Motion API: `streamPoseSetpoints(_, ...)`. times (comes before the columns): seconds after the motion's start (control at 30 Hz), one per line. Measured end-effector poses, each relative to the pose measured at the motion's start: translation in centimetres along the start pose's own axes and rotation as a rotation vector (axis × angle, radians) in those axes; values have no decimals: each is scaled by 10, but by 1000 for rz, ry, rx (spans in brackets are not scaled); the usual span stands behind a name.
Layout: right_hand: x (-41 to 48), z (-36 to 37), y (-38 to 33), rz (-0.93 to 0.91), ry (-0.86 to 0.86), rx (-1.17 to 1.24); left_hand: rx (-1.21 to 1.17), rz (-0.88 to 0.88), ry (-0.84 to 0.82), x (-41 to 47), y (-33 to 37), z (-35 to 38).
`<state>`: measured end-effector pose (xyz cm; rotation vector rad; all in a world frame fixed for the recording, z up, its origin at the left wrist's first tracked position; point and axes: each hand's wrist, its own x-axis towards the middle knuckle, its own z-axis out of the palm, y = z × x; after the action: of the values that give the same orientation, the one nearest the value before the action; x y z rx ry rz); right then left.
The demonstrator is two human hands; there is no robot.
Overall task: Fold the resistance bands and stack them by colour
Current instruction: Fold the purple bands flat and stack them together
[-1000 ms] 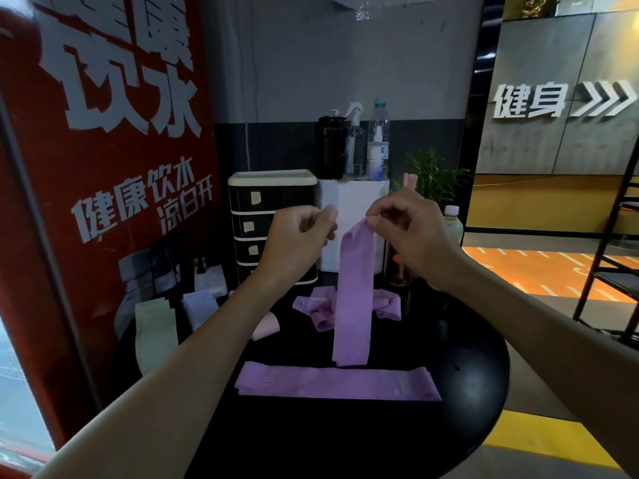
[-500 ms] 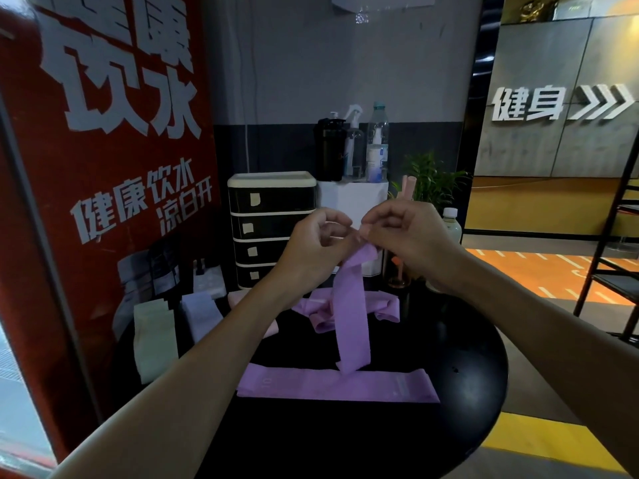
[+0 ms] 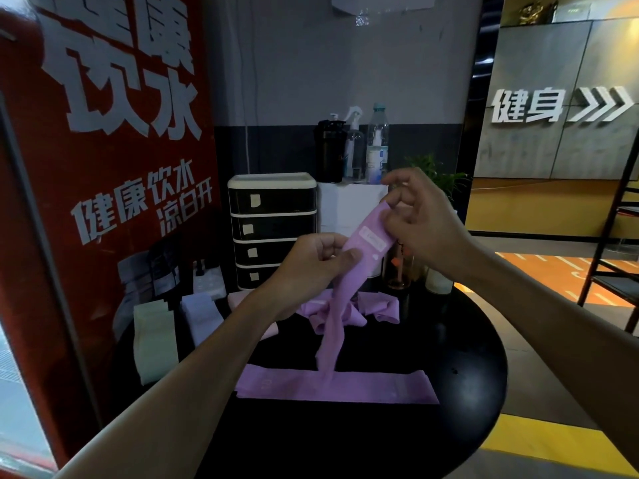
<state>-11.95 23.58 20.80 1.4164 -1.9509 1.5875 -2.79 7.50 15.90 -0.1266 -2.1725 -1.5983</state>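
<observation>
A dim gym corner: a round black worktop (image 3: 449, 392) stands before a red banner (image 3: 103, 167) and a drawer unit (image 3: 273, 216). The left hand (image 3: 311, 267) pinches a purple band (image 3: 345, 288) partway down, thumb on top. The right hand (image 3: 422, 226) grips its upper end, though its fingers hide the exact hold. The tail hangs down to a flat band (image 3: 380, 387) lying across the worktop. A pink band (image 3: 238, 300) is mostly hidden behind the left forearm. Half a second ago both hands met at the band's top; now the left sits lower and the band slants, its label showing
</observation>
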Motion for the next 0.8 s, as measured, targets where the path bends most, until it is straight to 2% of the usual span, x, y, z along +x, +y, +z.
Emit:
streamPoseSetpoints(0.13,2,-6,1,-31,103,-5,36,-27,-51,-8,-8,-5)
streamPoseSetpoints(0.3,5,-13,16,-20,124,-33,41,-79,-163,-24,-24,-7)
streamPoseSetpoints(0.57,4,-27,41,90,271,-81,73,-156,-161,-41,-51,-25)
streamPoseSetpoints(0.8,-6,-36,61,198,358,-125,193,-256,-179,-58,-62,-47)
